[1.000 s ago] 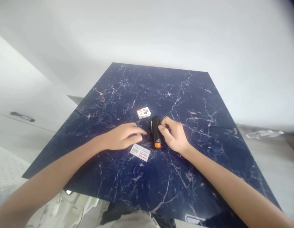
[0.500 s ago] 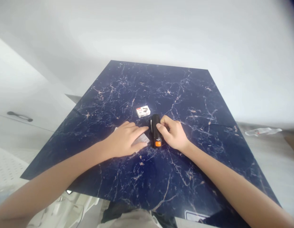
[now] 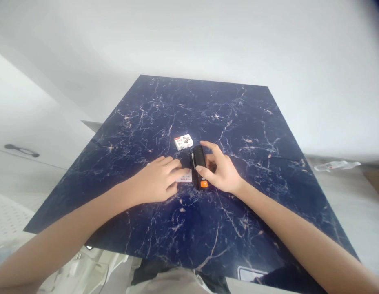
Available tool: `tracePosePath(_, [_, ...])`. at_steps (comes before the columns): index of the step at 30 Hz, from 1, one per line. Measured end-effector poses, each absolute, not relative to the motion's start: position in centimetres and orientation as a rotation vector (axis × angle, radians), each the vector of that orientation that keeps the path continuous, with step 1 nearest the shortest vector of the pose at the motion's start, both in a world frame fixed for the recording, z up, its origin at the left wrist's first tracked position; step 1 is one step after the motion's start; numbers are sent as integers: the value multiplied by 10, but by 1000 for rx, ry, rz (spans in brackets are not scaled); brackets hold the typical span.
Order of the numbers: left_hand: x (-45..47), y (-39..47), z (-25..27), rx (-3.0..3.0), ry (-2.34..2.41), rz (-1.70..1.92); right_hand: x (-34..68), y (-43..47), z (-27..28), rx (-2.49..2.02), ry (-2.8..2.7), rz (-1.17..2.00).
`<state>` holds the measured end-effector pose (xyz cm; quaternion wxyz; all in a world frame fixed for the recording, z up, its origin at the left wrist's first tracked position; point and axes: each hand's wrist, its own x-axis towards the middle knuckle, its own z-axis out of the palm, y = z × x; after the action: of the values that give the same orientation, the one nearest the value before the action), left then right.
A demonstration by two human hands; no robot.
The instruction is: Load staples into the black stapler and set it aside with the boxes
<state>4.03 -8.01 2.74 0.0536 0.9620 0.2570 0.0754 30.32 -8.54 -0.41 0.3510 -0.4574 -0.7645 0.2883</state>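
A black stapler (image 3: 199,161) with an orange end lies on the dark blue marbled table. My right hand (image 3: 223,169) is around its right side, thumb on top and index finger stretched out past the far end. The other right fingers curl beside it, partly hidden. To the left, my left hand (image 3: 160,179) holds a slip of printed paper (image 3: 185,177), index finger reaching along it to the stapler's side. Most of the slip is hidden under that hand. Just beyond the stapler sits a small white box (image 3: 183,142) with a stapler picture on it.
The table (image 3: 207,104) stands close to a pale wall. A clear plastic bottle (image 3: 336,165) lies off to the right, below the table top. A drawer handle (image 3: 22,150) shows at the left. A white-edged rectangular object (image 3: 252,274) is at the near edge.
My right index finger has straightened and the thumb has slid toward the orange end. The stapler is turned slightly. My left thumb has drawn in, and print on the paper now shows.
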Motion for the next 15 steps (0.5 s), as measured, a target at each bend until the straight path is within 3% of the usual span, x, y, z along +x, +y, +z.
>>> tracePosePath(8, [47,-82,27,2961,919,215,304,-86,-3,-1187,-2023,744])
tracePosePath(15, [44,-77,22,2855,1187,734,304,-85,-2,-1188,-2029,754])
